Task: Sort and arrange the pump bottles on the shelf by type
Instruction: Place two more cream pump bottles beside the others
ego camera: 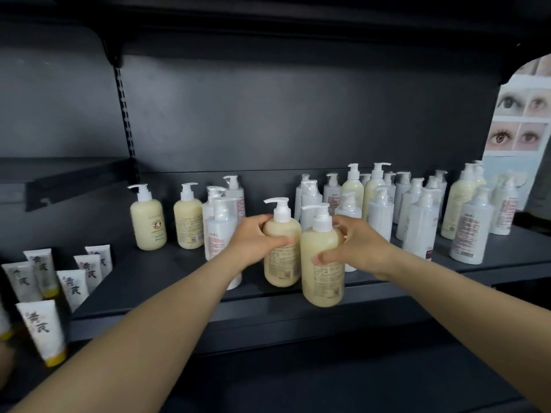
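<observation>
While both arms reach over the front edge of the dark shelf (pixel 185 296), each hand grips a cream pump bottle. The left hand (pixel 256 239) wraps its fingers round the left-held cream bottle (pixel 281 263), thumb lying across the label, and that bottle stands upright near the shelf's front edge. The right hand (pixel 354 248) curls round the right-held cream bottle (pixel 323 272), which is just beside the first, nearer the camera, its base at or over the shelf's front edge; whether it rests on the shelf cannot be told. Two more cream bottles (pixel 167 219) stand upright toward the shelf's left end, apart from each other. Beside them, partly behind the left hand, stand wrapped white bottles (pixel 220 222). A crowded group of white and cream pump bottles (pixel 417 210) fills the shelf's right half, back to front. Left of the shelf and lower, white tubes (pixel 71 281) with yellow caps stand cap-down in a cluster. Beyond the shelf's right end hangs a poster of eyes (pixel 520 120).
</observation>
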